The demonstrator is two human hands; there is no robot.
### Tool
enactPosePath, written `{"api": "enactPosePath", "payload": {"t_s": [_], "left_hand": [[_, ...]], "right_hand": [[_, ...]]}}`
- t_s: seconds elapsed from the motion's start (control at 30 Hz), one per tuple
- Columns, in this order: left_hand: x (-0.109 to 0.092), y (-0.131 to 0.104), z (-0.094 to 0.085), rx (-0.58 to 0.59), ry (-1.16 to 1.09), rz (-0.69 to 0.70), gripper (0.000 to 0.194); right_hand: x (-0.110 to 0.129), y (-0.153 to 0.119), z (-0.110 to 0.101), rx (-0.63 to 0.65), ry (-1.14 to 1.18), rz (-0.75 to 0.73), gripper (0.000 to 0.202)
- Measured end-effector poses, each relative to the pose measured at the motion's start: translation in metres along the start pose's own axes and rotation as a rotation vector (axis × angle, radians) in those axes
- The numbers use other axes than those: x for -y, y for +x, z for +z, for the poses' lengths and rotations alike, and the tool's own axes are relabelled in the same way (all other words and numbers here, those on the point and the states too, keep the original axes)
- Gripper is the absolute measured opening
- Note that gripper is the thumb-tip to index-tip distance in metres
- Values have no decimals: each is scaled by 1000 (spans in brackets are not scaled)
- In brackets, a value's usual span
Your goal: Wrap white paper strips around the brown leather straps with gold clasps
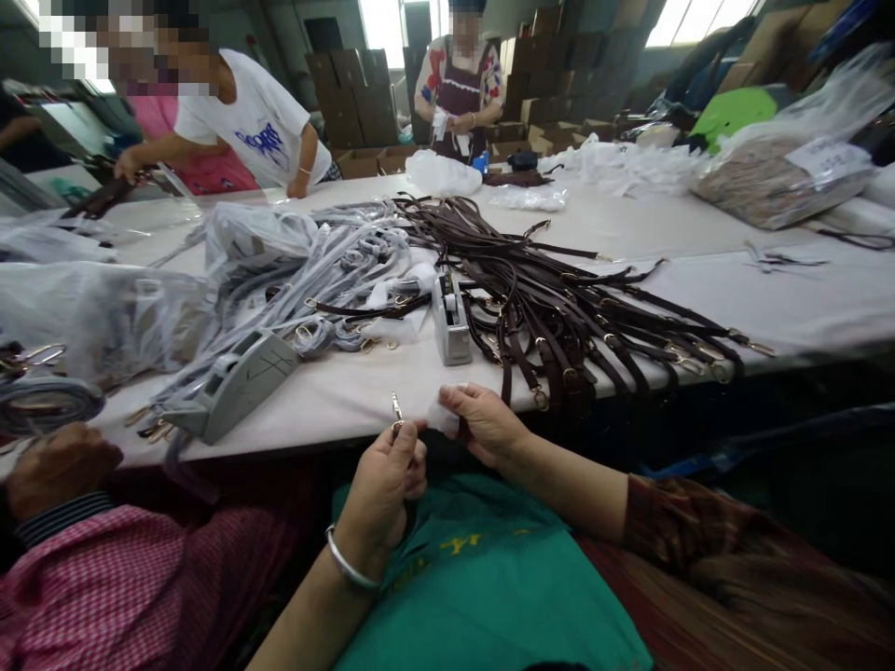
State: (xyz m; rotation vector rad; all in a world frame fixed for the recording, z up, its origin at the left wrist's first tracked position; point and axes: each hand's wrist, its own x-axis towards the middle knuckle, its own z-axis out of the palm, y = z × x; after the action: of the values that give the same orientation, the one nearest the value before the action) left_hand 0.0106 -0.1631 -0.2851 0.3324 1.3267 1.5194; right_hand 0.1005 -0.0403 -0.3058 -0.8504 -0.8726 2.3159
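Note:
Pinched in my left hand (395, 475) is a gold snap hook (396, 407), its tip pointing up; whatever strap hangs from it is hidden in the palm. My right hand (486, 424) grips a small piece of thin white wrapping (443, 415) between thumb and fingers, close beside the left fingertips. Beyond my hands a grey tape dispenser (454, 334) stands on the white table (336, 405). To its right lies a heap of dark brown straps (559, 326) with gold hooks, some hanging over the edge.
Grey straps (350, 252) are piled at centre left, near a second tape dispenser (241, 384). Plastic bags (104, 312) lie left, and a full bag (776, 186) sits far right. A neighbour's hand (62, 466) is at the left edge. Several people work across the table.

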Motion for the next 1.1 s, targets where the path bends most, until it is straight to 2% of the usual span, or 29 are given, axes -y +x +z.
{"api": "enactPosePath", "payload": {"t_s": [0.1, 0.17, 0.27, 0.33, 0.4, 0.5, 0.6, 0.73, 0.9, 1.1], "left_hand": [[2, 4, 0, 37, -40, -28, 38], [1, 3, -3, 16, -16, 12, 35], [-1, 1, -7, -9, 59, 47, 33], [-1, 0, -9, 9, 105, 24, 34], [-2, -2, -10, 16, 129, 9, 36], [-2, -7, -10, 31, 154, 6, 40], [-2, -14, -10, 133, 236, -15, 41], [5, -17, -9, 237, 354, -67, 38], [12, -15, -8, 251, 438, -66, 39], [3, -19, -4, 257, 572, 11, 37]], "right_hand": [[-10, -7, -2, 37, -35, -10, 44], [-14, -11, -8, 76, -61, 14, 43], [-16, -15, -17, 222, -112, 163, 48], [-16, -15, -20, 273, -177, 218, 48], [-15, -13, -19, 220, -221, 196, 45], [-11, -5, -17, 38, -176, 123, 45], [-6, 2, -19, -59, -85, 102, 47], [-7, 5, -22, -72, 29, 151, 47], [-12, 4, -23, -49, 48, 140, 45], [-14, 3, -23, -13, -24, 114, 43]]}}
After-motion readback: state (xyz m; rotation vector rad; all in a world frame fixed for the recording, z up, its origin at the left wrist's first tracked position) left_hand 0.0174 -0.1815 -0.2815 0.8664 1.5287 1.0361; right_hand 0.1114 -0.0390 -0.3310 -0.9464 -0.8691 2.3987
